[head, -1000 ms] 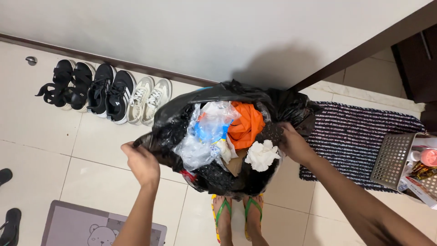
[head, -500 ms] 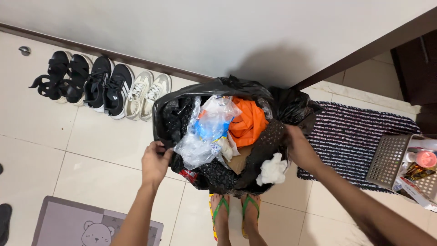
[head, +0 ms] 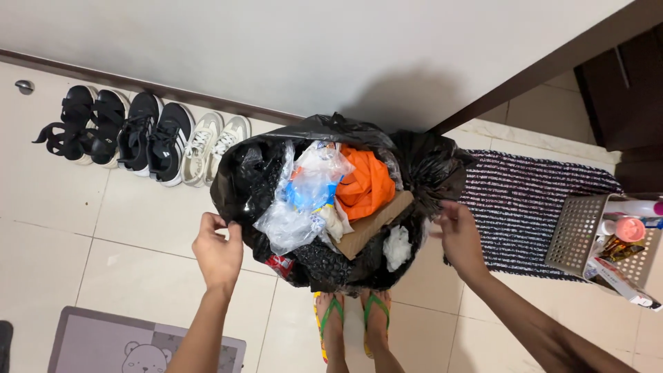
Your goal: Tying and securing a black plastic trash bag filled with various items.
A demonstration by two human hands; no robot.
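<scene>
At the bottom centre of the frame stand two bare feet in green-strapped flip-flops (head: 352, 321) on glossy cream floor tiles (head: 138, 214), with a grey bear-print mat (head: 110, 342) in the lower left corner. Just above the feet bulges a black rubbish bag (head: 245, 183), thin, crinkled, shiny plastic, stuffed full and gaping at the top in the middle of the frame. The left hand (head: 217, 252) pinches the bag's rim at its lower left edge, grip narrow and closed on the plastic. The right hand (head: 459, 235) sits at the bag's right edge, fingers curled loosely; whether its grip actually has the plastic I cannot tell. Between the two hands lies the heaped load: clear crumpled plastic wrap (head: 297, 200), a flat brown piece of cardboard (head: 373, 221), a white tissue wad (head: 397, 245) and a soft orange bag (head: 362, 183). To the right spreads a striped woven rug (head: 532, 200) and a perforated grey basket (head: 577, 231). Farther off, at upper left, pairs of shoes (head: 138, 135) line the dark skirting under the pale wall (head: 311, 48).
</scene>
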